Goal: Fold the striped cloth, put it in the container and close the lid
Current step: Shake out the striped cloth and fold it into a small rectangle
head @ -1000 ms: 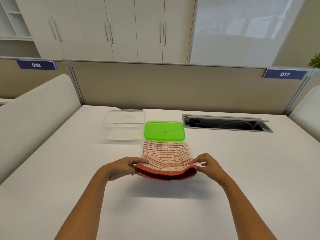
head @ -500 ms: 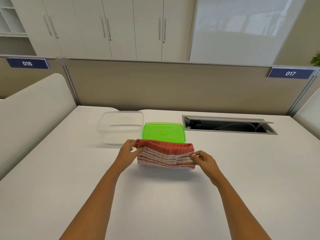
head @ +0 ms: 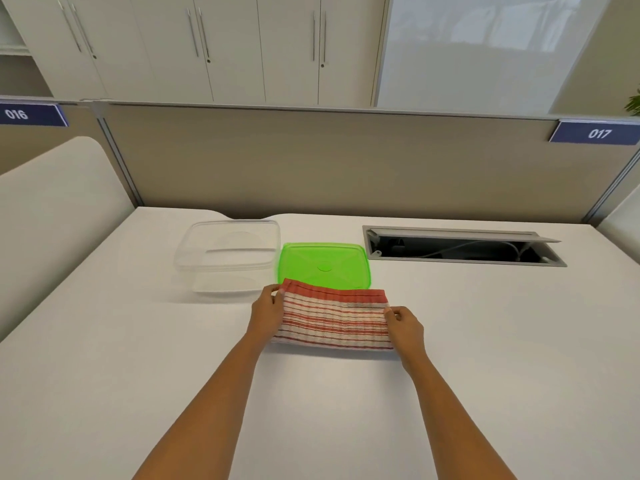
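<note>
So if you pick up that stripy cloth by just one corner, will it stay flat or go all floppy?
Probably floppy: the striped cloth already bends into a soft fold between the left hand and right hand. It looks thin and likely light. Its ribbed weave probably isn't slippery.

Red-and-white striped cloth [head: 334, 318], folded to a wide band, flat on the desk, far edge seemingly overlapping the lid. Green lid [head: 323, 265], off, lying flat just right of the container. Clear container [head: 228, 259], open, upright, apparently empty through its see-through walls.
</note>
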{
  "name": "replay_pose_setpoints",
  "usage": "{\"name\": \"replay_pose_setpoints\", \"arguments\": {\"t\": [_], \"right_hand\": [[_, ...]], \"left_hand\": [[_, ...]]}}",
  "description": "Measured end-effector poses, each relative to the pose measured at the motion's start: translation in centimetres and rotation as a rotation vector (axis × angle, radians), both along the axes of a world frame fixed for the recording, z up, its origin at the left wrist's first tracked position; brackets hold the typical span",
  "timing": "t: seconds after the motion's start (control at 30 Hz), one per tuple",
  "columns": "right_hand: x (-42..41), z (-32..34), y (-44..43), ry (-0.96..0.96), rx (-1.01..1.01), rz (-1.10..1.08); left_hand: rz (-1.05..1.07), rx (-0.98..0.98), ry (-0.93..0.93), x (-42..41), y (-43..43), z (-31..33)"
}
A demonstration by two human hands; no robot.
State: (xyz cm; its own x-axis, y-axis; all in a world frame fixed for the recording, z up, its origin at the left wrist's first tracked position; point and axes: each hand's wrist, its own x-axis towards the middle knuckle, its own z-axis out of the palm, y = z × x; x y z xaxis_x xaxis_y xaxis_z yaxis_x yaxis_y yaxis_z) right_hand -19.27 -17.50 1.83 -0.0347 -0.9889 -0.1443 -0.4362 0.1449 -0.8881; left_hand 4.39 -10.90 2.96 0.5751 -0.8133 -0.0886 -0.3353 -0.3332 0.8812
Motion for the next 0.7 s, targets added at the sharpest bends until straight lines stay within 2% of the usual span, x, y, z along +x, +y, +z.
{"name": "replay_pose_setpoints", "arguments": {"t": [0.17, 0.3, 0.43, 0.6, 0.7], "right_hand": [[0.0, 0.2, -0.3, -0.055, -0.001, 0.023], [0.6, 0.2, 0.3, -0.008, -0.078, 0.037], [0.9, -0.3, 0.8, 0.091, -0.105, -0.002], [1.1, -0.3, 0.7, 0.223, -0.1, -0.029], [1.3, -0.1, 0.6, 0.251, -0.027, -0.044]], "left_hand": [[0.07, 0.003, 0.133, 0.0, 0.0, -0.2], [0.127, -0.093, 0.031, -1.6, 0.7, -0.5], [0.176, -0.094, -0.092, -2.7, 0.9, -0.7], [0.233, 0.109, -0.181, -2.1, 1.1, -0.8], [0.239, 0.256, -0.205, -2.0, 1.1, -0.6]]}}
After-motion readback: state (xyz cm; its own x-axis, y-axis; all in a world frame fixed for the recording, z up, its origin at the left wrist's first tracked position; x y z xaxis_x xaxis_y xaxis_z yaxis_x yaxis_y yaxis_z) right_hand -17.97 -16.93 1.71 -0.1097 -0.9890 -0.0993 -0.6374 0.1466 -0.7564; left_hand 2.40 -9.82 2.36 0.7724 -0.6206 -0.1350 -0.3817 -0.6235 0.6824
